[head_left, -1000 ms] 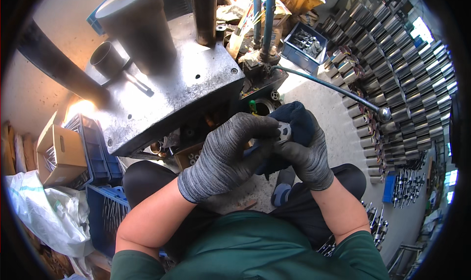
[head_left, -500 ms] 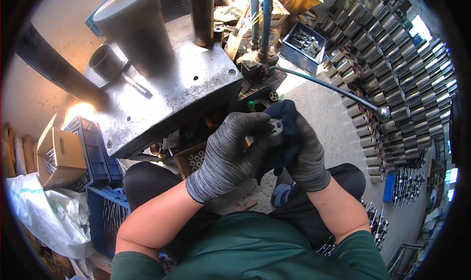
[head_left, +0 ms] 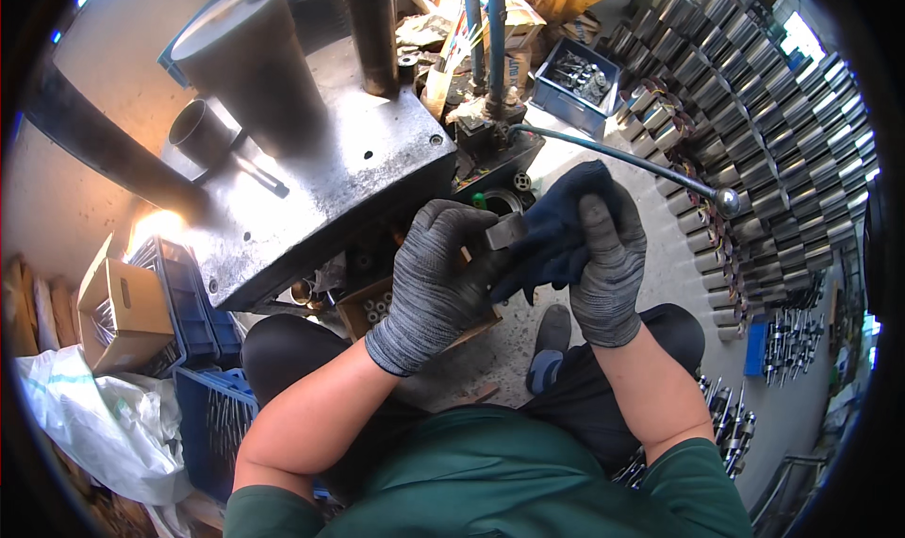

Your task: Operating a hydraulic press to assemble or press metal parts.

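Note:
Both my hands wear grey knitted gloves. Between the fingers of my left hand (head_left: 432, 279) is a small grey metal part (head_left: 507, 231), seen edge-on, with its lower side hidden by the glove. My right hand (head_left: 611, 274) is closed on a dark blue cloth (head_left: 558, 233), thumb on top. The cloth bunches toward the left and reaches close to the metal part; whether they touch, I cannot tell. Beneath my left hand, a cardboard box (head_left: 356, 314) holds several small ring-shaped parts.
A heavy metal press table (head_left: 330, 194) stands at the left front, bearing a large cylinder (head_left: 250, 71). A ball-ended lever (head_left: 726, 201) juts out to the right. Stacked metal cylinders (head_left: 754, 114) line the right side. Blue crates (head_left: 215, 382) stand at the left.
My right hand has moved right and slightly up with the cloth, away from my left hand. The metal part has turned from showing its slotted face to its side.

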Motion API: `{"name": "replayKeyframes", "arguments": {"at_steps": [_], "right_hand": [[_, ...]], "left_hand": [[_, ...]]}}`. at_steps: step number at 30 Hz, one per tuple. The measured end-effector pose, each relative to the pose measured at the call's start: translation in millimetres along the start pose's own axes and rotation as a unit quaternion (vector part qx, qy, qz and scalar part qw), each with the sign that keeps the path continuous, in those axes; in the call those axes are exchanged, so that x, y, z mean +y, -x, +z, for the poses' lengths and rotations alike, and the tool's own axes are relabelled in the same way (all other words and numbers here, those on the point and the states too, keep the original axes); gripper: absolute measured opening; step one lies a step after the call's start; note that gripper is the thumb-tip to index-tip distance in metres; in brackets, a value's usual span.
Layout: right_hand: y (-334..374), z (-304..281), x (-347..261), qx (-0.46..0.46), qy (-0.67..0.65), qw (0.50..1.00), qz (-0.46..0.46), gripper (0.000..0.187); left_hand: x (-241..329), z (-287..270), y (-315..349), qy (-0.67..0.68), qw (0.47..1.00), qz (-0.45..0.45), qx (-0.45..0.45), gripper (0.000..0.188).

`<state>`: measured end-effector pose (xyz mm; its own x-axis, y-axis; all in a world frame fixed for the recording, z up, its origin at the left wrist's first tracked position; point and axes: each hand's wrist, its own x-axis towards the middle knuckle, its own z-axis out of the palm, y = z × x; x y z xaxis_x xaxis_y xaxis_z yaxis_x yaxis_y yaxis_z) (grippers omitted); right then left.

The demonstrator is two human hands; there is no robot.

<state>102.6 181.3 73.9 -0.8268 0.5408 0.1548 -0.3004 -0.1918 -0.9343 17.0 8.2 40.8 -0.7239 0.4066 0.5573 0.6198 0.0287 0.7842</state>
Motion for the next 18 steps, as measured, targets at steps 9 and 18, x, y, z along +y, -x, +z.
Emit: {"name": "replayKeyframes", "arguments": {"at_steps": [9, 18], "right_hand": [[7.0, 13.4, 11.5, -0.14, 0.135, 0.973, 0.121, 0.059], [16.0, 3.0, 35.0, -0.117, 0.013, 0.992, 0.041, 0.036]], "left_hand": [[-3.7, 6.3, 5.9, -0.023, 1.0, 0.019, -0.008, 0.036], [9.4, 2.5, 4.6, 0.115, 0.991, -0.026, -0.057, 0.036]]}}
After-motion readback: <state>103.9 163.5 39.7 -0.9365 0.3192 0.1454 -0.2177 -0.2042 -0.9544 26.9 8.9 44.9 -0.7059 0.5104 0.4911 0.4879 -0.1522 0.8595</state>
